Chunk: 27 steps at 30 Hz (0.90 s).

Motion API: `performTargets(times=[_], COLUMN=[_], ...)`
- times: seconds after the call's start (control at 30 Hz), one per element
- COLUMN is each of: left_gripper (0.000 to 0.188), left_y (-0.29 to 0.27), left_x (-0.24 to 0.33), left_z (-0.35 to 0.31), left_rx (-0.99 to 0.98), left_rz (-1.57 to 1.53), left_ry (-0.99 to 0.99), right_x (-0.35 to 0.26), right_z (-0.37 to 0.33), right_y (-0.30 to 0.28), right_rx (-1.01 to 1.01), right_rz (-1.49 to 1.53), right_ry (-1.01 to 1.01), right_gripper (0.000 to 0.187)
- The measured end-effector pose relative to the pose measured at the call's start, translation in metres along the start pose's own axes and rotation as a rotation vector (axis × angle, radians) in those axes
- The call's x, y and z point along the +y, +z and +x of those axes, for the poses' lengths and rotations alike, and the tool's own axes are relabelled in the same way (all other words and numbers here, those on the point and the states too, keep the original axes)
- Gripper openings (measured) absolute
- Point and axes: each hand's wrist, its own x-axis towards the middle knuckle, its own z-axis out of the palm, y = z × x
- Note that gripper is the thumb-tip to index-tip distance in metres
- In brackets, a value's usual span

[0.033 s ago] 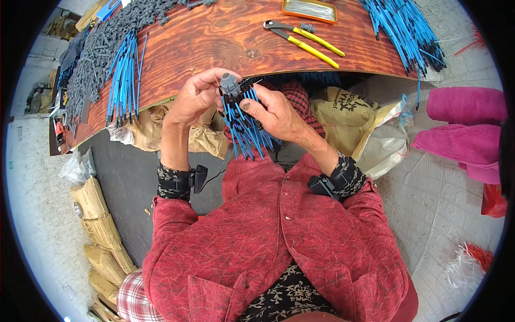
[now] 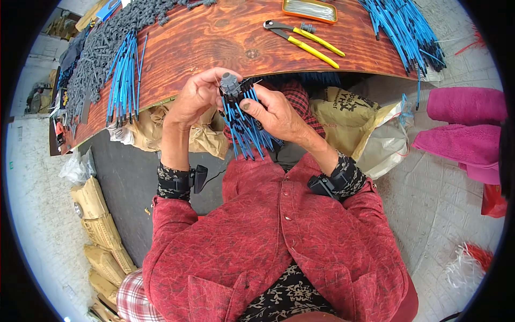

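Observation:
Above my lap, just off the table's near edge, is a grey ribbed plastic hub (image 2: 229,83) with a cluster of blue rods (image 2: 248,131) hanging below it. The rods have black ends. My left hand (image 2: 197,96) is closed on the hub from the left, its fingertips partly hidden behind it. From the right, my right hand (image 2: 273,110) grips the black upper ends of the rods with thumb and fingers. A thin metal wire or pin seems to stick out by the right fingers, too small to make out well.
Yellow-handled pliers (image 2: 306,43) and a tray (image 2: 310,11) of thin metal pins lie on the wooden table (image 2: 214,40). Blue rods (image 2: 124,80) and a heap of grey plastic parts (image 2: 99,64) are at the left, more blue rods (image 2: 405,35) at the right. A sack (image 2: 348,118) stands below.

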Motion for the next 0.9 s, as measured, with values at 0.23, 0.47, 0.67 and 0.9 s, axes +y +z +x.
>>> performTargets(times=[0.23,0.47,0.67,0.9], left_gripper=[0.081,0.065,0.045,0.031], left_y=[0.008,0.015,0.009,-0.025], left_x=[-0.005,-0.007,-0.014,-0.041], left_z=[0.009,0.015,0.026,0.049], left_rx=[0.137,0.239,0.385,0.721], left_rz=[-0.057,-0.259,-0.262,0.777], left_ry=[-0.089,-0.075,-0.095,0.088], right_x=[0.006,0.015,0.012,0.011], right_z=[0.002,0.002,0.002,0.004], right_y=[-0.002,-0.005,-0.009,-0.012], right_rx=[0.01,0.023,0.002,0.029], right_rz=[0.031,0.04,0.045,0.051], right_ry=[0.018,0.012,0.051,0.046], right_gripper=[0.027,0.029,0.029,0.026])
